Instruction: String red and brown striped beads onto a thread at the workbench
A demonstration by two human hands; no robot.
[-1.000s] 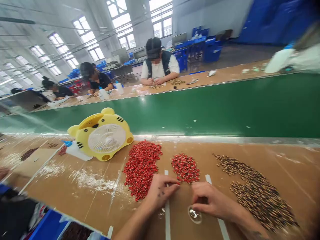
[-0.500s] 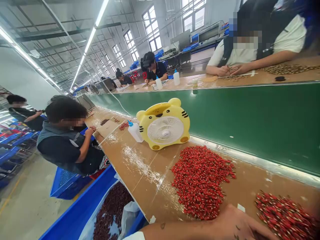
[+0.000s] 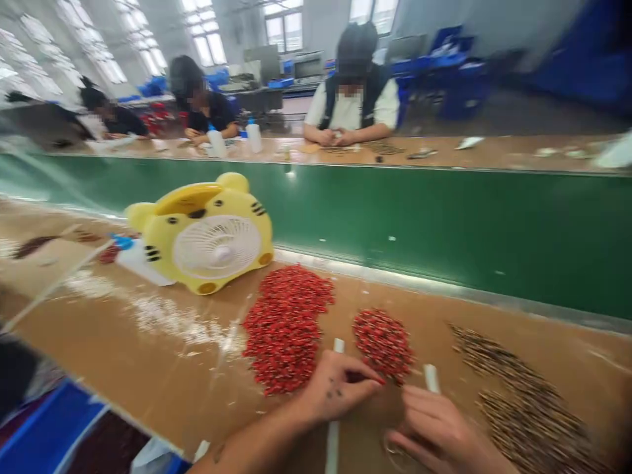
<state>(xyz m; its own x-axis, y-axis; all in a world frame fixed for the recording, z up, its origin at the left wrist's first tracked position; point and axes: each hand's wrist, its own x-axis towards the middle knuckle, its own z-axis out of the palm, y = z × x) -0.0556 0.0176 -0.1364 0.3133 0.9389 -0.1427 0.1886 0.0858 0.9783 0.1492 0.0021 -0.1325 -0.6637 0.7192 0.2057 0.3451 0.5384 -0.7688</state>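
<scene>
My left hand (image 3: 340, 385) is pinched, thumb against forefinger, with a small red piece (image 3: 379, 380) showing at the fingertips. It is just in front of a small pile of red pieces with pale tips (image 3: 382, 342). A larger pile of the same red pieces (image 3: 286, 329) lies to its left. My right hand (image 3: 437, 424) is curled closed a little to the right, apart from the left hand. What its fingers hold, if anything, is blurred and hidden. To its right spreads a pile of thin brown sticks (image 3: 528, 395).
A yellow animal-shaped fan (image 3: 207, 237) and a white bottle with a blue cap (image 3: 143, 260) stand at left. Behind the brown table (image 3: 148, 368) runs a green belt (image 3: 444, 230). Several people sit across it. A blue bin (image 3: 44, 428) is at lower left.
The view has swung right, so the fan and red piles sit further left. My right hand and the brown sticks are now in view. The left hand's pinched fingers now show.
</scene>
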